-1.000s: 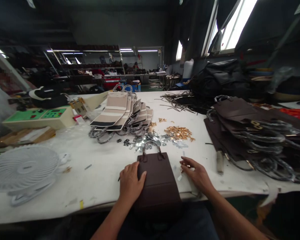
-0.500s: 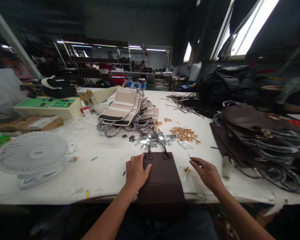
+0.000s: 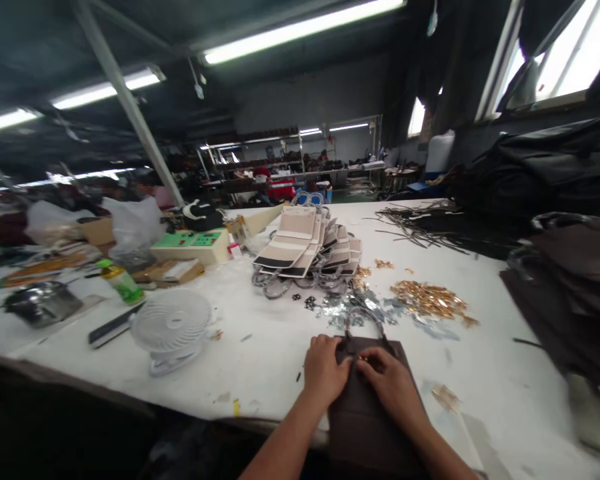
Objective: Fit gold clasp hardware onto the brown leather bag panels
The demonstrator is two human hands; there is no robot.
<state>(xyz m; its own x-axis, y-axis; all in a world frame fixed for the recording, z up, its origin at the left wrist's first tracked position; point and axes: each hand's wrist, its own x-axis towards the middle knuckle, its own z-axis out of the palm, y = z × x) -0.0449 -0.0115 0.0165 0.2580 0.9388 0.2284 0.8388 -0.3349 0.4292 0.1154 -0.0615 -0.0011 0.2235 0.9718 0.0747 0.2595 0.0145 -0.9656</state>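
A dark brown handbag panel (image 3: 367, 420) lies over the table's front edge, its wrapped handle (image 3: 365, 315) pointing away from me. My left hand (image 3: 326, 373) grips the panel's upper left part, thumb on top near the handle's left base. Bent over the middle of the panel, my right hand (image 3: 393, 387) has thumb and fingers pinched together by my left thumb. A small gold-coloured glint shows at its fingertips; the piece itself is mostly hidden. Beyond the handle lie silver metal plates (image 3: 337, 305) and a heap of gold-coloured metal fittings (image 3: 427, 299).
Beige panels with wrapped handles (image 3: 293, 237) are stacked behind the metal parts. To the left stand a white fan (image 3: 173, 320), a bottle (image 3: 120, 281) and a green-topped machine (image 3: 193, 243). More brown panels (image 3: 575, 287) pile up at right, near black strips (image 3: 425, 223).
My right hand has moved left from the table onto the panel, beside my left hand. The view has turned left, bringing the bottle and a metal pot into sight.
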